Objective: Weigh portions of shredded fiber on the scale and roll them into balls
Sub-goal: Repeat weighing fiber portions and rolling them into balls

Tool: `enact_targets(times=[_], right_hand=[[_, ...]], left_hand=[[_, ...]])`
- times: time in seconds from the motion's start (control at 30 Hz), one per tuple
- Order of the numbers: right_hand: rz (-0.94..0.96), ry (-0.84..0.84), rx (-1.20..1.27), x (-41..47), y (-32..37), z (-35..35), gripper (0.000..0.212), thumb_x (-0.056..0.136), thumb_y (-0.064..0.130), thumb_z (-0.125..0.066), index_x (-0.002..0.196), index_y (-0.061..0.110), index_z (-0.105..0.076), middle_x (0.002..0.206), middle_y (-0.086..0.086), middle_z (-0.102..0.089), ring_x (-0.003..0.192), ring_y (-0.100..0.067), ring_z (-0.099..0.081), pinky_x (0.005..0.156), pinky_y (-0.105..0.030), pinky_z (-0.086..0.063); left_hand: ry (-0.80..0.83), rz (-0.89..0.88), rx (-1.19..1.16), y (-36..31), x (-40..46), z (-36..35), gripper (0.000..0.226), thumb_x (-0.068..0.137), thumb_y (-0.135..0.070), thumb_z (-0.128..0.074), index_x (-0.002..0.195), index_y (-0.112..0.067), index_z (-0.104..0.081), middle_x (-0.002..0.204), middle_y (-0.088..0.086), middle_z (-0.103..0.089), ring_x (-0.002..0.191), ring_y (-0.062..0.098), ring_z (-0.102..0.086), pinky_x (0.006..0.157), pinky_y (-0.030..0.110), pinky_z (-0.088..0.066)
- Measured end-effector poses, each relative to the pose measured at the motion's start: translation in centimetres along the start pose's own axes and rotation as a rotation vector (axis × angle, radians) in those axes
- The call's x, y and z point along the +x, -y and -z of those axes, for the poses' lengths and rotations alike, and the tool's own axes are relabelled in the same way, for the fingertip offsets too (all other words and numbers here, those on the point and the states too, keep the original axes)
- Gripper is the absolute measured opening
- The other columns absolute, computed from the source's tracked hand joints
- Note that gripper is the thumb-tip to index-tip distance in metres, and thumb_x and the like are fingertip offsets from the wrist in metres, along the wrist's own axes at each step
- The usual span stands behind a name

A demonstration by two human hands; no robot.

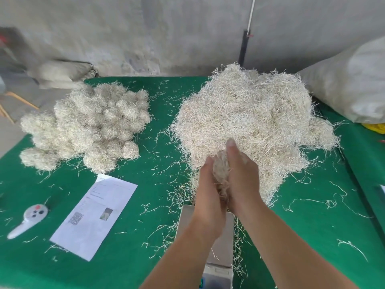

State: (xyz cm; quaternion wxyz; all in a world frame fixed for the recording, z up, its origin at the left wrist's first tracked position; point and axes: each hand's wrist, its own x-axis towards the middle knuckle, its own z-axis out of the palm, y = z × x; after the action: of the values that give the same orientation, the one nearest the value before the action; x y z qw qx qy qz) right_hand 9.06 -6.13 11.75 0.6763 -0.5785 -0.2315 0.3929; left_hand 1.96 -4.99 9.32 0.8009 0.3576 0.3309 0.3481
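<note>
A wad of pale shredded fiber [221, 170] is pressed between my two palms above the steel scale [220, 253]. My left hand [208, 190] cups it from the left and my right hand [241, 174] from the right, fingers mostly straight. Behind my hands lies a big loose heap of fiber [250, 122]. At the left of the green table sits a pile of rolled fiber balls [87, 126]. The scale's platform is partly hidden under my forearms.
A printed sheet with a QR code [93, 215] and a white hand-held device [29, 220] lie on the green tablecloth [125, 268] at left. A large grey sack [354, 80] leans at the right edge. Stray strands litter the cloth.
</note>
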Motion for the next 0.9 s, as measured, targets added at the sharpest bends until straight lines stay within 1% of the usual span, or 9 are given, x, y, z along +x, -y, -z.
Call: enact_targets(times=[0.1,0.2,0.3,0.4,0.47,0.57,0.63,0.77,0.9], right_hand=[[0.118,0.038,-0.125,0.5,-0.8,-0.2,0.058,0.100,0.061,-0.051,0.055,0.024,-0.056,0.049,0.003,-0.047,0.046,-0.017,-0.048,0.053,-0.030,-0.048],[0.394,0.084,-0.234,1.0,-2.2,-0.1,0.036,0.105,0.048,-0.044,0.072,0.034,-0.050,0.059,0.013,-0.046,0.053,-0.006,-0.041,0.049,-0.031,-0.036],[0.684,0.073,-0.599,2.1,-3.1,0.5,0.039,0.109,0.053,-0.027,0.121,0.027,-0.053,0.102,0.018,-0.053,0.095,-0.003,-0.053,0.085,-0.030,-0.044],[0.531,0.107,-0.879,3.2,-2.6,1.7,0.070,0.102,0.068,-0.011,0.158,0.029,-0.027,0.145,-0.003,-0.045,0.139,-0.023,-0.042,0.116,-0.047,-0.031],[0.319,0.405,-0.792,2.1,-2.5,2.2,0.062,0.101,0.070,-0.025,0.157,0.053,-0.006,0.157,0.018,-0.025,0.152,-0.019,-0.022,0.119,-0.049,-0.027],[-0.137,0.483,-0.106,0.5,-1.6,1.4,0.054,0.102,0.051,-0.050,0.155,0.047,-0.038,0.156,0.008,-0.046,0.144,-0.019,-0.045,0.108,-0.028,-0.041],[-0.260,0.275,0.061,0.1,-0.3,0.2,0.030,0.099,0.063,-0.049,0.117,0.054,-0.071,0.122,0.016,-0.073,0.120,-0.014,-0.066,0.102,-0.038,-0.051],[0.017,0.100,-0.192,-0.1,-0.2,-1.0,0.022,0.106,0.044,-0.053,0.107,0.046,-0.075,0.098,0.016,-0.078,0.096,-0.002,-0.074,0.092,-0.040,-0.061],[0.185,0.050,-0.291,-0.1,-0.5,-1.1,0.018,0.104,0.029,-0.060,0.102,0.031,-0.079,0.094,0.011,-0.079,0.088,-0.005,-0.075,0.081,-0.037,-0.061]], left_hand=[[-0.098,0.052,0.041,-0.8,0.1,-1.7,0.036,0.098,-0.055,-0.051,0.084,-0.025,-0.066,0.085,0.001,-0.063,0.083,0.015,-0.063,0.078,0.033,-0.054],[-0.094,0.182,0.003,-1.9,0.8,-1.0,0.036,0.090,-0.059,-0.064,0.087,-0.024,-0.075,0.098,-0.003,-0.074,0.095,0.014,-0.072,0.092,0.039,-0.060],[-0.073,0.207,0.012,-3.1,1.0,-0.6,0.058,0.075,-0.072,-0.073,0.102,-0.021,-0.082,0.112,0.000,-0.078,0.110,0.017,-0.073,0.099,0.041,-0.056],[-0.178,0.128,0.107,-2.7,1.3,-0.1,0.057,0.076,-0.071,-0.074,0.090,-0.015,-0.074,0.099,0.005,-0.077,0.113,0.027,-0.072,0.104,0.049,-0.052],[-0.237,0.114,0.005,-2.8,1.8,0.2,0.053,0.092,-0.067,-0.061,0.099,-0.016,-0.075,0.091,0.007,-0.079,0.097,0.024,-0.076,0.090,0.043,-0.057],[-0.299,-0.031,0.039,-2.7,2.1,0.3,0.026,0.105,-0.047,-0.051,0.115,-0.033,-0.070,0.090,-0.001,-0.081,0.094,0.021,-0.077,0.078,0.038,-0.060],[-0.223,-0.163,0.192,-1.9,1.6,-0.2,0.033,0.107,-0.042,-0.043,0.138,-0.048,-0.054,0.114,0.000,-0.078,0.112,0.021,-0.073,0.084,0.036,-0.063],[-0.142,-0.160,0.235,-1.5,1.9,-0.3,0.079,0.074,-0.101,-0.031,0.144,-0.079,-0.001,0.159,-0.030,-0.012,0.145,-0.017,-0.019,0.123,0.042,-0.018],[-0.052,-0.183,0.080,-2.5,2.1,-0.4,0.045,0.084,-0.095,-0.029,0.128,-0.087,-0.024,0.144,-0.055,-0.022,0.149,-0.010,-0.020,0.124,0.037,-0.026]])
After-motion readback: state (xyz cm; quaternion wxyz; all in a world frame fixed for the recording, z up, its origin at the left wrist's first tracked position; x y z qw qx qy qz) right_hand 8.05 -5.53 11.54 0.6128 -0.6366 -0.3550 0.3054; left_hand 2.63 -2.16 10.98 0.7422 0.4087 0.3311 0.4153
